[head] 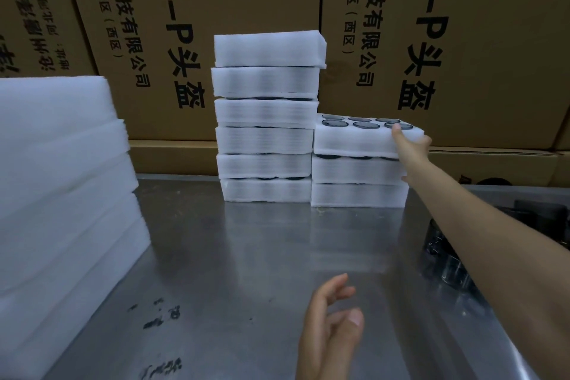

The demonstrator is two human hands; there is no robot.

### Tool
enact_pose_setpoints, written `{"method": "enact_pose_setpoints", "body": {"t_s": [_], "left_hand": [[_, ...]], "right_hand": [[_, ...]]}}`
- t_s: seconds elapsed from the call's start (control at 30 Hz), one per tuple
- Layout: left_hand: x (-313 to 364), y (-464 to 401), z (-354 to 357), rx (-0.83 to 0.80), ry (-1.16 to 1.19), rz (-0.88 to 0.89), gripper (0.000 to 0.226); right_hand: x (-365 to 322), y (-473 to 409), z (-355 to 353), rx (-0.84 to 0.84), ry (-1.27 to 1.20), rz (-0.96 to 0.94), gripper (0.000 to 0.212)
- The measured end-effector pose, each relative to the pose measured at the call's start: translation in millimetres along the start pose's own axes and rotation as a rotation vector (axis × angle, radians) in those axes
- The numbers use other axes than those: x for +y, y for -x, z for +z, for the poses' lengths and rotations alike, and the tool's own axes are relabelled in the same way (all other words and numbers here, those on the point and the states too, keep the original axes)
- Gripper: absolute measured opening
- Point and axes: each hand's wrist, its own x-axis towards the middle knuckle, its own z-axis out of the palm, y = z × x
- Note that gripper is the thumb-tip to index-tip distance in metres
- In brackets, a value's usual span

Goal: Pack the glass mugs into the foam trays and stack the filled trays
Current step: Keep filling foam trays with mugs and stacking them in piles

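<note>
Right hand [411,143] gripping the 3 o'clock end of the filled top tray [354,137], long axis running 9-to-3 on the shorter stack at the bench [262,256] back, left hand [331,315] loosely spread, empty, way nearer at 6 o'clock.

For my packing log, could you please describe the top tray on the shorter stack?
The top tray is white, layered-looking foam, lying flat as the third tray of the right-hand stack, against the taller stack. Six round pockets show dark glass rims. The right hand holds its right end, thumb on top.
</note>
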Motion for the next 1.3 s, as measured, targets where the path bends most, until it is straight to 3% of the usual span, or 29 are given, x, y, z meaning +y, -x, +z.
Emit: {"method": "enact_pose_setpoints", "body": {"t_s": [0.2, 0.4, 0.6, 0.73, 0.97, 1.07, 1.23, 1.3], "left_hand": [[1, 0, 1, -0.001, -0.007, 0.016, 0.047], [3, 3, 0, -0.025, -0.029, 0.049, 0.048], [0, 13, -3, -0.017, -0.011, 0.058, 0.041], [-7, 11, -3, -0.005, 0.045, 0.016, 0.019], [-9, 10, -3, 0.051, 0.056, 0.026, 0.013], [-7, 20, -5, 0.057, -0.066, 0.058, 0.014], [-3, 59, -19, -0.143, -0.378, 0.103, 0.030], [0, 73, -33, -0.185, -0.601, 0.217, 0.023]], "right_hand": [[8, 1, 5, 0.083, 0.221, 0.063, 0.093], [11, 18, 13, 0.085, 0.128, 0.110, 0.098], [29, 84, 7, 0.173, 0.079, -0.048, 0.074], [71, 166, -10, 0.064, 0.192, -0.095, 0.060], [106, 278, -66, -0.166, 0.210, -0.285, 0.019], [108, 301, -92, -0.244, 0.249, -0.312, 0.012], [107, 330, -123, -0.259, 0.261, -0.328, 0.023], [107, 342, -131, -0.286, 0.323, -0.340, 0.024]]}}
